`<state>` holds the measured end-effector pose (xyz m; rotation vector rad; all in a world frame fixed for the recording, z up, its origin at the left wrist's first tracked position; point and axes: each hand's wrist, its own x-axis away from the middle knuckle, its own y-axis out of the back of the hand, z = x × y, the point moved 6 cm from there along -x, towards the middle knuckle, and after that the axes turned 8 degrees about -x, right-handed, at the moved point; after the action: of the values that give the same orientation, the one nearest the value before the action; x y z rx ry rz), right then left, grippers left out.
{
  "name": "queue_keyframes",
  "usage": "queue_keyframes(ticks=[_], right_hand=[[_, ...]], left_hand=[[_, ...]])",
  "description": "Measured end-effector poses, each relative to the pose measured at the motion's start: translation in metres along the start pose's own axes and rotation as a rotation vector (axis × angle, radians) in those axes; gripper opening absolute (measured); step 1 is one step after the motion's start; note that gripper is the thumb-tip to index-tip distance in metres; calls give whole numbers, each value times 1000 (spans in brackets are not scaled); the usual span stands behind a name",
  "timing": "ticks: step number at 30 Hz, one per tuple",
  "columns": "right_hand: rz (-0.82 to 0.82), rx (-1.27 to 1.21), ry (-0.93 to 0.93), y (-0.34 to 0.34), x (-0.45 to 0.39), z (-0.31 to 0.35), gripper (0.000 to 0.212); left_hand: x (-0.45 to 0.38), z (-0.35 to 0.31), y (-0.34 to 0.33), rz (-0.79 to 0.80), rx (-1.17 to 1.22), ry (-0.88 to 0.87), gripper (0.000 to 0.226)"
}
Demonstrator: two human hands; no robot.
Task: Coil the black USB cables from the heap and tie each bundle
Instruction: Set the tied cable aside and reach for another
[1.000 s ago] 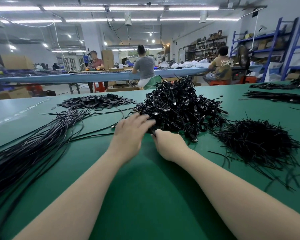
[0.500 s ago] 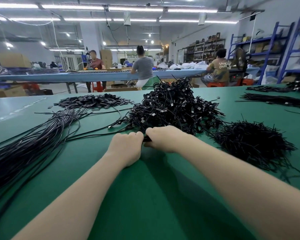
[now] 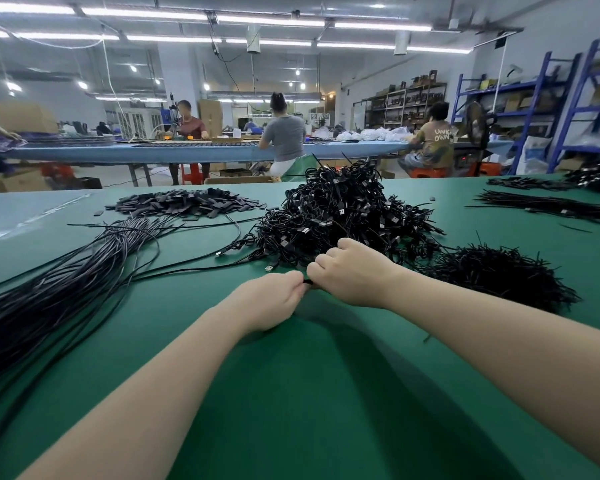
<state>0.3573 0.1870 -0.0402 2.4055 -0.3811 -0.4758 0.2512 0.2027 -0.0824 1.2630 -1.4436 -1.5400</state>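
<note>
A tall heap of tied black USB cable bundles (image 3: 347, 216) sits mid-table. Long loose black cables (image 3: 59, 289) stretch away to the left. A mound of black twist ties (image 3: 499, 271) lies to the right. My left hand (image 3: 271, 299) and my right hand (image 3: 354, 271) meet just in front of the heap, both closed on a small black piece (image 3: 308, 283) between them. Only a sliver of it shows, so I cannot tell whether it is a cable or a tie. A loose USB plug (image 3: 270, 268) lies just beyond my left hand.
The green table (image 3: 326, 393) fills the foreground. A flat pile of small black sleeves (image 3: 184, 204) lies at the back left. More cable bundles (image 3: 548, 206) lie at the far right. People work at a blue bench (image 3: 187, 152) behind, with blue shelving (image 3: 534, 109) on the right.
My hands have come back from the heap toward me and closed together. The left hand went from spread fingers on the heap to a fist.
</note>
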Motion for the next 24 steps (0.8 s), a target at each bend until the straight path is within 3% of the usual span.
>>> queue_keyframes(ticks=[2, 6, 9, 11, 16, 21, 24], right_hand=[[64, -119, -122, -4, -2, -12, 23], [400, -496, -623, -15, 21, -73, 47], [849, -672, -691, -31, 62, -85, 50], [1041, -718, -699, -38, 84, -81, 50], [1005, -850, -771, -55, 108, -82, 18], [1036, -965, -696, -63, 113, -75, 11], [824, -968, -633, -58, 101, -80, 15]], left_hand=[[1, 4, 3, -90, 35, 40, 32], [10, 31, 8, -247, 191, 163, 29], [12, 46, 9, -334, 397, 238, 25], [9, 49, 9, -362, 446, 247, 25], [2, 51, -2, -288, 491, 246, 29], [2, 51, -5, -209, 651, 272, 31], [2, 49, -4, -171, 748, 282, 32]])
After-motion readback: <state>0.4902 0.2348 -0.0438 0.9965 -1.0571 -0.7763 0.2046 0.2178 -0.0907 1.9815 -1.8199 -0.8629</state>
